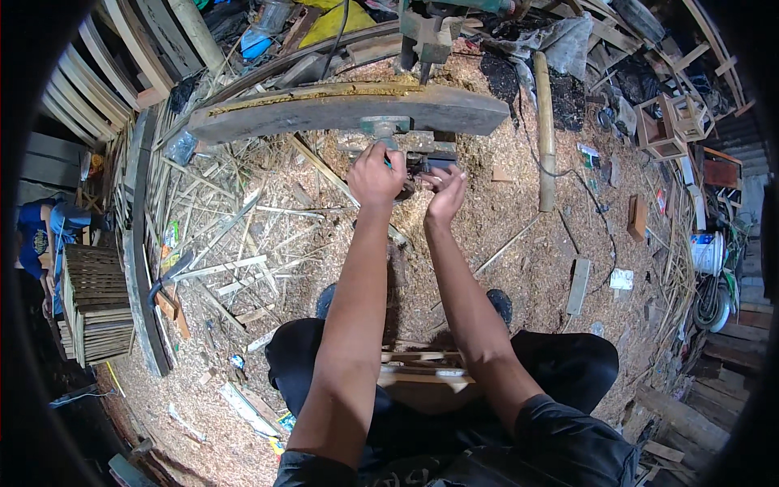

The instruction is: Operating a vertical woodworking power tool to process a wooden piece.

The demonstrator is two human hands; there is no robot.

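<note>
A long, grey, slightly curved wooden beam (324, 116) lies crosswise in front of me, sawdust along its upper edge. Against its near side sits a worn green metal clamp jaw (385, 123), part of a vise-like fixture. My left hand (376, 174) is closed just below that jaw, around a part mostly hidden by the fingers. To its right, my right hand (445, 193) has its fingers bent but apart, beside dark metal parts of the fixture. Over the beam stands a machine head (428, 36) with a bit pointing down to the wood.
Wood shavings and thin offcuts (243, 268) cover the ground. A bamboo pole (544, 134) lies to the right, near a black cord (600, 203). Slat stacks (96, 296) and a long plank (144, 243) stand left. Another person (40, 243) is at the far left.
</note>
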